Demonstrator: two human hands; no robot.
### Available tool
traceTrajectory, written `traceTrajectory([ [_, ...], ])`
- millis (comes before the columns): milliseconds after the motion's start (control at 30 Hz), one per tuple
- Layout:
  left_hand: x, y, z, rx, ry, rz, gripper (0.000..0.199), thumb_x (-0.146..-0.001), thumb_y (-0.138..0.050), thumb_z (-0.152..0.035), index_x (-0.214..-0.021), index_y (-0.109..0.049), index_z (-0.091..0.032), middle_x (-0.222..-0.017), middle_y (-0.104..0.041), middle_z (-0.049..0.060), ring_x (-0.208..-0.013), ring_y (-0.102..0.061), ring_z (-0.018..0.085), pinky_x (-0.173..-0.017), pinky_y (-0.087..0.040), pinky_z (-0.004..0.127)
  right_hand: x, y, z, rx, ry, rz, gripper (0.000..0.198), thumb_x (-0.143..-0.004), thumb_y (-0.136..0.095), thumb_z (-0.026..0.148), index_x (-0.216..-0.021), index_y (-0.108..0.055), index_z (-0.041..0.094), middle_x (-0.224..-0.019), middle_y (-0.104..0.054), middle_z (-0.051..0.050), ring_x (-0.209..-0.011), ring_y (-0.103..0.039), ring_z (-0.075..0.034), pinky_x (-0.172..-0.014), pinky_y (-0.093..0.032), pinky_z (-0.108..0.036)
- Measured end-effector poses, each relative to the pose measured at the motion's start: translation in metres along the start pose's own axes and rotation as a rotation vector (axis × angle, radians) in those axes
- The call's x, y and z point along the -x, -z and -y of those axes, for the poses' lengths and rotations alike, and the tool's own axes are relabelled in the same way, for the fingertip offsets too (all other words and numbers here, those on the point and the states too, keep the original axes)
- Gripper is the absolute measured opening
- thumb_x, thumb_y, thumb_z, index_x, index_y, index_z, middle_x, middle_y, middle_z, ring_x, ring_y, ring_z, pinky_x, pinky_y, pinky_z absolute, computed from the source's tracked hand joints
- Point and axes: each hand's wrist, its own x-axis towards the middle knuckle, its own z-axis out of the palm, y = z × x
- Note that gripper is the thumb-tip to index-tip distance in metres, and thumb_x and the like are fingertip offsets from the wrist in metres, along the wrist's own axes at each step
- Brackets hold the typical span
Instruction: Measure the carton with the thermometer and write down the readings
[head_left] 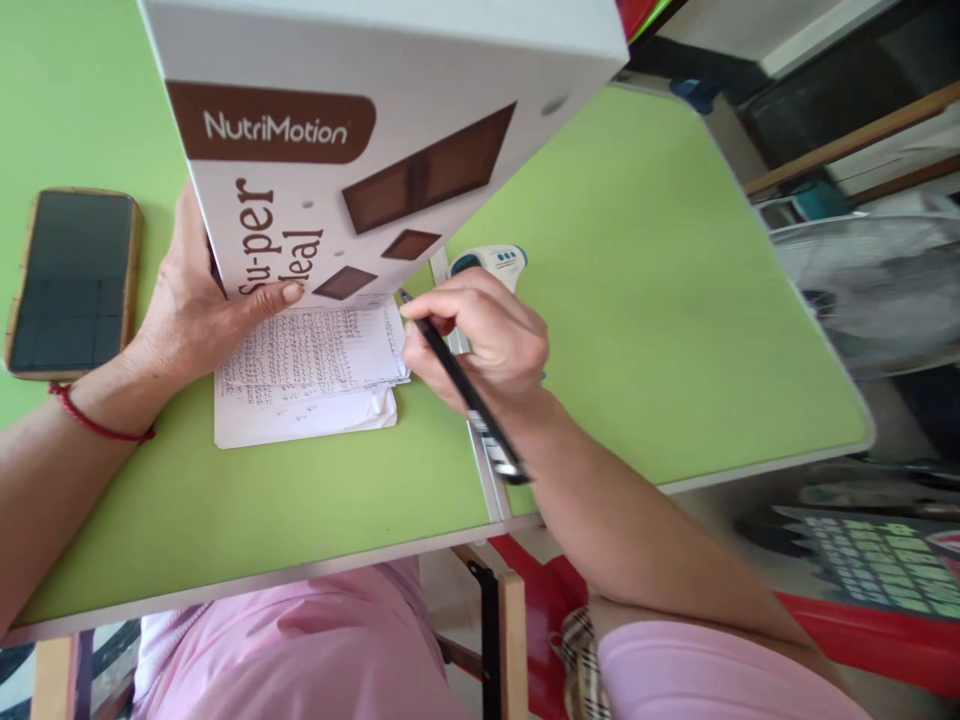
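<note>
A white and brown NutriMotion box (420, 90) fills the upper middle of the view, its lower edge over the notebook. My left hand (191, 290) grips the box's lower left side, thumb pressed on the printed face and the other fingers hidden behind. Between the fingertips of my right hand (487, 335) is a black pen (465, 388). Its tip is near the lower right corner of the box, at the right side of the page. The open notebook (307, 375) has rows of handwriting, and the box covers its upper part.
A smartphone (71, 285) in a worn case lies left of my left hand. Behind my right hand is a white thermometer gun (499, 262), partly hidden. The green folding table (660, 300) has a metal seam; a fan (862, 290) stands beyond its right edge.
</note>
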Motion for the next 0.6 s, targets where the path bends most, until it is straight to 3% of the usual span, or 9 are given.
traceTrajectory([
  [67,0.001,0.002,-0.002,-0.055,0.005,0.052,0.057,-0.074,-0.081,-0.055,-0.117,-0.061,-0.022,-0.116,-0.066,0.004,-0.117,-0.058,0.03,-0.107,-0.043,0.051,0.0,0.005,0.0,0.126,0.089,0.043,0.016,-0.081,-0.054,0.007,-0.085,-0.063,0.02,-0.076,-0.06,-0.002,-0.068,-0.055,-0.014,-0.06,-0.043,-0.029],
  [167,0.003,0.003,-0.006,-0.016,0.018,0.051,0.06,-0.075,-0.08,-0.055,-0.12,-0.06,-0.02,-0.119,-0.065,0.003,-0.12,-0.056,0.032,-0.106,-0.042,0.052,0.001,0.008,0.009,0.261,0.189,0.155,0.02,-0.079,-0.054,0.003,-0.08,-0.066,0.02,-0.073,-0.06,-0.001,-0.069,-0.053,-0.015,-0.062,-0.038,-0.03],
  [300,0.006,0.001,-0.011,0.124,0.069,0.03,0.073,-0.072,-0.082,-0.057,-0.125,-0.055,-0.015,-0.121,-0.063,0.005,-0.117,-0.056,0.035,-0.101,-0.043,0.056,0.005,0.009,0.024,0.205,0.22,0.393,0.016,-0.081,-0.057,0.008,-0.081,-0.068,0.02,-0.075,-0.062,-0.003,-0.076,-0.053,-0.018,-0.067,-0.037,-0.034],
  [367,0.008,0.001,-0.011,0.148,0.078,0.01,0.074,-0.071,-0.084,-0.057,-0.124,-0.054,-0.014,-0.118,-0.063,0.007,-0.113,-0.057,0.035,-0.099,-0.044,0.056,0.005,0.011,0.023,0.141,0.189,0.42,0.013,-0.082,-0.06,0.013,-0.087,-0.069,0.02,-0.079,-0.063,-0.004,-0.077,-0.054,-0.019,-0.068,-0.04,-0.035],
  [500,0.014,0.001,-0.011,0.077,0.059,-0.045,0.075,-0.069,-0.085,-0.057,-0.121,-0.056,-0.011,-0.116,-0.064,0.011,-0.109,-0.059,0.035,-0.099,-0.045,0.058,0.002,0.031,0.001,0.306,-0.061,0.221,0.011,-0.079,-0.07,0.027,-0.087,-0.067,0.019,-0.085,-0.064,-0.008,-0.081,-0.057,-0.022,-0.067,-0.044,-0.036],
  [600,0.018,0.001,-0.013,0.096,0.026,-0.038,0.072,-0.071,-0.084,-0.054,-0.122,-0.055,-0.013,-0.118,-0.065,0.011,-0.111,-0.059,0.035,-0.099,-0.047,0.058,0.001,0.049,-0.021,0.503,-0.403,0.22,0.045,-0.062,-0.083,0.05,-0.087,-0.065,0.017,-0.093,-0.063,-0.015,-0.082,-0.058,-0.028,-0.06,-0.04,-0.035],
])
